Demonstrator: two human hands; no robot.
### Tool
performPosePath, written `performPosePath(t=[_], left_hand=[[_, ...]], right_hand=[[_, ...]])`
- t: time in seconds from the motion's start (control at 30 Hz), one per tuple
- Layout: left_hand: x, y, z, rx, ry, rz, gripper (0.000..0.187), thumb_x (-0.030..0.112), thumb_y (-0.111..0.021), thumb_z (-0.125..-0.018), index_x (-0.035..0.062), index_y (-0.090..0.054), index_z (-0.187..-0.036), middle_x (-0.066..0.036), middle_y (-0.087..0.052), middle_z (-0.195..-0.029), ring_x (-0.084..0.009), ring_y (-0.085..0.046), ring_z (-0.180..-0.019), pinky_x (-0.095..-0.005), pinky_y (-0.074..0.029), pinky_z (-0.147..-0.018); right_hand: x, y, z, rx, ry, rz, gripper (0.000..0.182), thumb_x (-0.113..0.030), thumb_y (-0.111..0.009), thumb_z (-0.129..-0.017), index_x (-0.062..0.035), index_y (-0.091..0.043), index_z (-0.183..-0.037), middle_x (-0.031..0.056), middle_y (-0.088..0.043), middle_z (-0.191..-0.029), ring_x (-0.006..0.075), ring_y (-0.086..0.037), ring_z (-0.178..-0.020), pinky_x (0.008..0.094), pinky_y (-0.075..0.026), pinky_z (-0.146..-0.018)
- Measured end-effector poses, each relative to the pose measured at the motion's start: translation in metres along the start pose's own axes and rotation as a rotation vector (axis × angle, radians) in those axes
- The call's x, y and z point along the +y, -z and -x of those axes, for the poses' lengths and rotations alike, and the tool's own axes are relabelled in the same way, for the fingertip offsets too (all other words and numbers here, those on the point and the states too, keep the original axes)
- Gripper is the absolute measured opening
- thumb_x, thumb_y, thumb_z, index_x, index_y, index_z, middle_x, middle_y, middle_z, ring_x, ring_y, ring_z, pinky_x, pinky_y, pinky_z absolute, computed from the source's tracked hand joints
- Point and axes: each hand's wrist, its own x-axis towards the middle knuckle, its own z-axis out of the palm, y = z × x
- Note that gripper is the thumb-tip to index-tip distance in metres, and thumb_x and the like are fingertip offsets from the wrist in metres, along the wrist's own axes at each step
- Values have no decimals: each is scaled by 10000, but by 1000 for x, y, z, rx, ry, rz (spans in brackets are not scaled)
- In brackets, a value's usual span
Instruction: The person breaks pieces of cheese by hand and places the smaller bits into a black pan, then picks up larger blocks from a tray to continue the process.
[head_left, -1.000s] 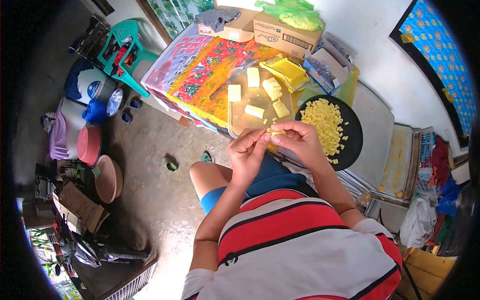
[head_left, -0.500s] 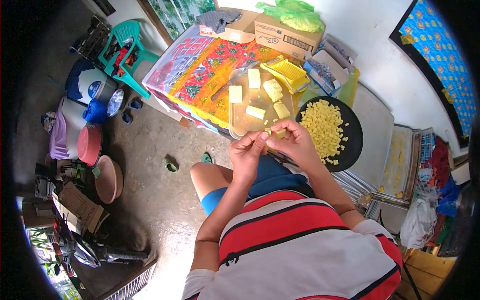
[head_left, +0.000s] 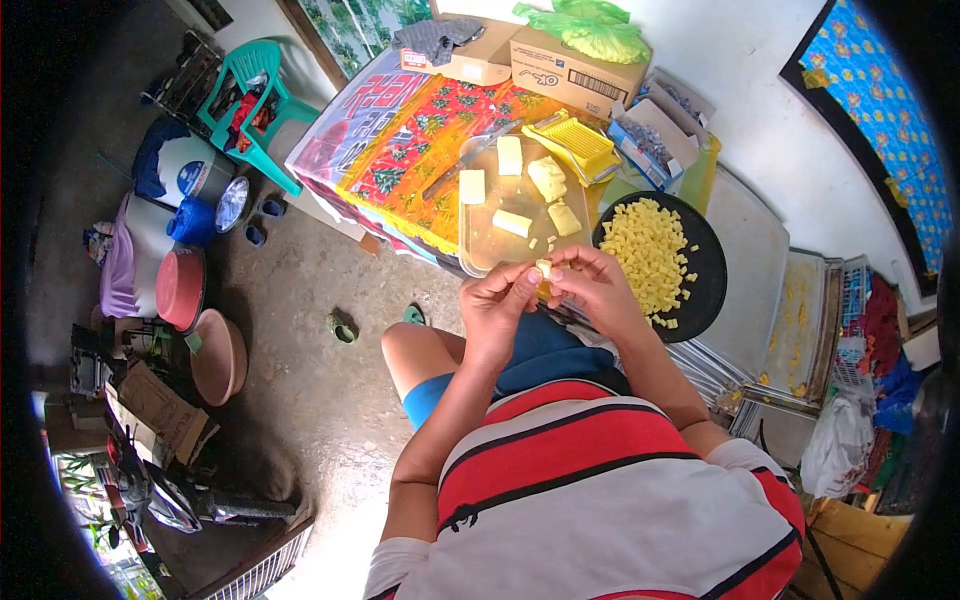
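Note:
Between the fingertips of both hands is a small pale yellow piece (head_left: 543, 268), soft and dough-like. My left hand (head_left: 492, 305) pinches it from the left, thumb and fingers pressed together. From the other side my right hand (head_left: 598, 290) grips it with bent fingers. Just beyond the hands lies a clear plastic tray (head_left: 483, 248) holding several larger yellow blocks (head_left: 512, 223) and a few crumbs. A round black pan (head_left: 708, 262) sits close to the right hand, heaped with small yellow pieces (head_left: 642, 245).
A yellow ridged plastic board (head_left: 582, 148) lies behind the tray on the patterned tablecloth (head_left: 410, 140). Cardboard boxes (head_left: 575, 75) line the back. Stacked metal trays (head_left: 740, 235) stand at right. A green chair (head_left: 250, 100) and basins (head_left: 218, 358) are at left.
The right hand's fingers have shifted slightly, and the yellow piece now shows upright between both hands' fingertips. The tray and pan have stayed in place.

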Motion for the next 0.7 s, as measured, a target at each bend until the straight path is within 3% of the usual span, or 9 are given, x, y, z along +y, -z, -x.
performPosePath(t=[0.2,0.3,0.4,0.7], left_hand=[[-4,2,0,-26,-68,-60,122,58,-665,-849,-17,-695,-941,-38,-614,-769,-69,-489,-582,-205,-393,-514],[-3,1,0,-20,-80,-67,116,52,-665,-848,-18,-696,-935,-39,-613,-766,-67,-488,-581,-205,-390,-509],[-2,0,0,-22,-98,-64,114,41,-661,-847,-18,-697,-939,-39,-612,-760,-66,-487,-579,-204,-389,-507],[0,0,2,-26,-111,-59,124,33,-648,-855,-19,-697,-957,-41,-606,-752,-69,-486,-584,-204,-394,-516]], right_hand=[[-6,-2,1,11,17,-52,181,-68,-621,-861,-8,-594,-1029,49,-622,-888,103,-588,-692,243,-504,-630],[-2,2,1,-19,-17,-30,215,-124,-645,-868,-9,-611,-1047,37,-609,-862,83,-563,-685,218,-475,-609],[-3,-2,1,-11,95,117,214,-114,-652,-862,-11,-620,-1046,40,-620,-853,82,-564,-672,217,-477,-605],[0,0,0,-22,116,140,187,-81,-671,-840,-7,-629,-1007,41,-629,-858,80,-576,-666,212,-489,-595]])
